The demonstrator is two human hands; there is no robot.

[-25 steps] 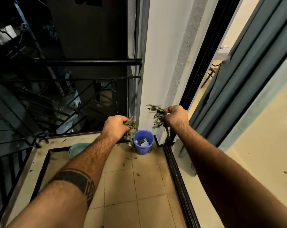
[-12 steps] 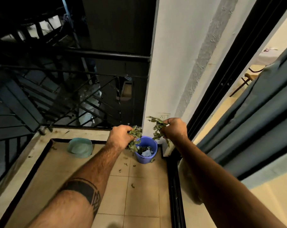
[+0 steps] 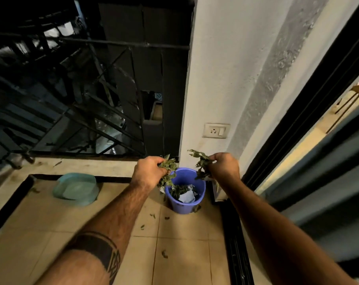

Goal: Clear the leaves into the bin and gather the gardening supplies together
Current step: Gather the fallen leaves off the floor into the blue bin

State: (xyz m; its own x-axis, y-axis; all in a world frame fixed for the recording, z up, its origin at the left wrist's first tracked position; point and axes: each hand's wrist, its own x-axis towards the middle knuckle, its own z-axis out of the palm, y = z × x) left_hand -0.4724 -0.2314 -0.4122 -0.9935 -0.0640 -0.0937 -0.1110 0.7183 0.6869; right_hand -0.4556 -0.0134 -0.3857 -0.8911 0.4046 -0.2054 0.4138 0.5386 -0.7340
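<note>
Green leaves clutched, both hands above blue bin, L hand, R hand

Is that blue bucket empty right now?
No, the blue bucket already holds some green leaves and a crumpled piece of white paper inside it.

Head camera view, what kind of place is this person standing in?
Most likely a small apartment balcony: a tiled floor edged by a black metal railing, with a sliding door track leading indoors. A wall socket sits above the blue bin.
</note>
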